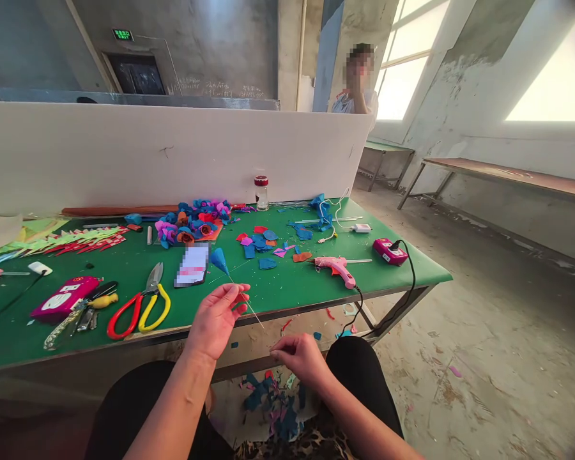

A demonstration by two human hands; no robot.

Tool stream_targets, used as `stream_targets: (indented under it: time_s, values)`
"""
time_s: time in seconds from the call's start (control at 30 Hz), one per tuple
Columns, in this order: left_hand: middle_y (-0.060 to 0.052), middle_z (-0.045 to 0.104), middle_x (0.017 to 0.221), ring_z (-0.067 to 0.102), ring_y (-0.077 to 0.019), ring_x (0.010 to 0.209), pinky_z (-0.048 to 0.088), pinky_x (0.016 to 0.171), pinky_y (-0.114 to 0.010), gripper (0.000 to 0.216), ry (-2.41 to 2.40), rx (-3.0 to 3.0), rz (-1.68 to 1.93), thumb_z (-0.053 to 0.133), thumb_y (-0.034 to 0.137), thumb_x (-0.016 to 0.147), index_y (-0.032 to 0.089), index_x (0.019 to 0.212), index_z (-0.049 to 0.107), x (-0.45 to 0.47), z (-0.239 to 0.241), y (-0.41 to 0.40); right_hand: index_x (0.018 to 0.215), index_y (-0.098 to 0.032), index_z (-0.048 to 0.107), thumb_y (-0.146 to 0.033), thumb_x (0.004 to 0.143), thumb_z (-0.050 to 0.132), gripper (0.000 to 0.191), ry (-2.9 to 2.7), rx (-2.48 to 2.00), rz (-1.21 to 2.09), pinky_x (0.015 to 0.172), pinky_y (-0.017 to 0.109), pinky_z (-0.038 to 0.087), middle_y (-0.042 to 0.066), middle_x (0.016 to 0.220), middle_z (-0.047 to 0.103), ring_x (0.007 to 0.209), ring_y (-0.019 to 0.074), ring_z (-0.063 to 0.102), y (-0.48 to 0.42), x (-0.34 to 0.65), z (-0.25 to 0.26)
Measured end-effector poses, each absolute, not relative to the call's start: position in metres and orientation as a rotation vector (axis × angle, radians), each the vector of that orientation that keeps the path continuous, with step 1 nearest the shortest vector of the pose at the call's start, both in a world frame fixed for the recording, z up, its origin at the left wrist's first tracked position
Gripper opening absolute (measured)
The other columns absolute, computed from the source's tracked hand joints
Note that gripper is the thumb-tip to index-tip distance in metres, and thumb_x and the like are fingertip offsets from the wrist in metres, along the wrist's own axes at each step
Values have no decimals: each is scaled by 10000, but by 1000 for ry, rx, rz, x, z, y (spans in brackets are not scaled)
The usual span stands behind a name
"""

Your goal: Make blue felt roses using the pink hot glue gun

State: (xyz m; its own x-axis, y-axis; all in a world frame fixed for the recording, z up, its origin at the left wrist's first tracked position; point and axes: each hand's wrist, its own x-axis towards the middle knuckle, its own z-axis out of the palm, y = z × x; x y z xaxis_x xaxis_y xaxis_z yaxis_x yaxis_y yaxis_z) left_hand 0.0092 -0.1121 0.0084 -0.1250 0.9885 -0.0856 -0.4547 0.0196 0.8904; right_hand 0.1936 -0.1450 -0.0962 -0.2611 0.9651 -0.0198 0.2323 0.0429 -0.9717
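Note:
My left hand (216, 321) is raised at the front edge of the green table (278, 291), its fingers pinched on a thin wire stem (249, 305). A blue cone-shaped felt bud (219, 260) sits at the stem's far end. My right hand (299, 358) is lower, over my lap, with fingers closed near the wire's lower end; what they hold is too small to name. Pink glue gun (336, 268) lies on the table to the right.
Red-and-yellow snips (140, 305), a pink box (64, 297), felt roses (196, 220), loose felt scraps (263, 246), a small jar (261, 191) and a pink power strip (390, 251) lie on the table. Scraps litter the floor. A person stands behind the white partition (172, 153).

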Motion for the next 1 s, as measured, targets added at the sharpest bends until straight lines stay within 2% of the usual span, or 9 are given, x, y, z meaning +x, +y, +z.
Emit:
stream_targets:
  time_s: [0.13,0.17,0.23,0.3,0.43,0.6,0.73,0.87,1.0]
  values:
    - [-74,686,935,595,-136,743,508,621,-244,144,902,720,1401,787,240,673,146,729,695,3,12,-123,668,-152,722,-390,704,732,241,-1446,-1171,1171,499,228,308,-8,542,572,507,98,418,-133,196,-66]
    - [-76,685,936,596,-137,743,511,617,-244,132,893,730,1383,783,232,682,145,732,697,3,14,-126,768,-154,738,-404,699,742,260,-1419,-1097,1190,516,227,317,-13,582,574,528,96,417,-128,195,-56]
    - [-79,684,930,596,-139,733,517,608,-246,121,876,755,1338,774,232,698,144,738,701,5,18,-131,1049,-182,709,-406,647,794,468,-1437,-933,1347,539,218,318,-36,651,564,559,87,402,-117,192,-37]
    - [-82,685,911,597,-137,725,521,606,-242,119,858,787,1267,761,242,719,141,749,706,7,22,-135,1145,-199,669,-438,638,802,577,-1496,-777,1608,536,212,285,-47,678,544,567,75,370,-107,187,-23]
    - [-86,683,889,605,-135,742,518,606,-220,130,824,871,1150,714,246,773,130,715,699,7,26,-140,881,-154,722,-505,673,760,410,-1486,-705,1849,513,223,214,-26,703,582,555,62,307,-101,177,-16]
    - [-112,689,1018,622,-147,765,536,620,-248,121,797,891,1056,678,221,801,132,721,697,5,20,-145,696,-142,673,-477,549,838,401,-1338,-806,1899,506,225,209,-45,607,546,534,56,321,-108,168,-27]
    - [-122,674,1123,642,-223,919,572,663,-313,88,798,873,1082,681,209,795,148,733,696,-1,17,-144,685,-134,659,-531,561,802,439,-1231,-821,1917,492,219,238,-34,597,544,488,45,336,-113,169,-44]
    - [-125,673,1136,630,-257,999,586,688,-345,82,857,874,1136,687,209,789,153,729,692,-15,18,-143,823,-143,661,-589,731,622,457,-1517,-1074,1744,553,206,369,10,727,601,548,66,459,-119,172,-79]
    - [-126,677,1129,640,-246,974,590,696,-345,86,906,876,1170,690,208,786,150,722,690,-26,19,-145,787,-130,658,-404,821,559,294,-1746,-1355,1618,562,221,396,4,605,563,550,102,502,-133,168,-129]
